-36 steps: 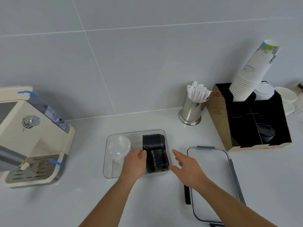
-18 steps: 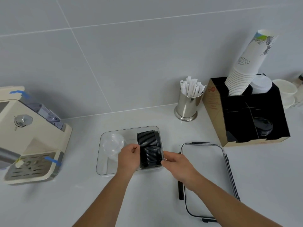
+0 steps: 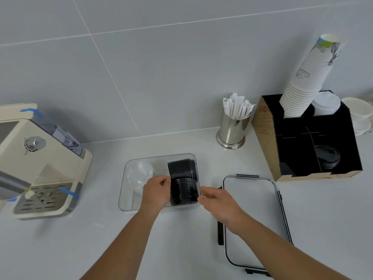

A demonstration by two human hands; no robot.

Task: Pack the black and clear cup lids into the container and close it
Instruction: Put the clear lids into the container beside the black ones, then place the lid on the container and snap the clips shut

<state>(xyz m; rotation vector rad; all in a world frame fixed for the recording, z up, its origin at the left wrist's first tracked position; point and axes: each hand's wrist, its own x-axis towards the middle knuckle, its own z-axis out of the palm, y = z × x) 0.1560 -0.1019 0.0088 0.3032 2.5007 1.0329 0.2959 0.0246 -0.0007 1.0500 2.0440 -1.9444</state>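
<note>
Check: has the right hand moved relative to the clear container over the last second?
Yes. The right hand has moved left to the clear container's right wall, beside the black lids; a second ago it hovered apart, nearer the container lid.

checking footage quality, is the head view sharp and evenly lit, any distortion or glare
Head view: soft, even light with faint shadows; wide-angle bend tilts the paper cup stack and tile lines; both hands, left hand and right hand, are reasonably sharp; slight sheen on the clear container.
</note>
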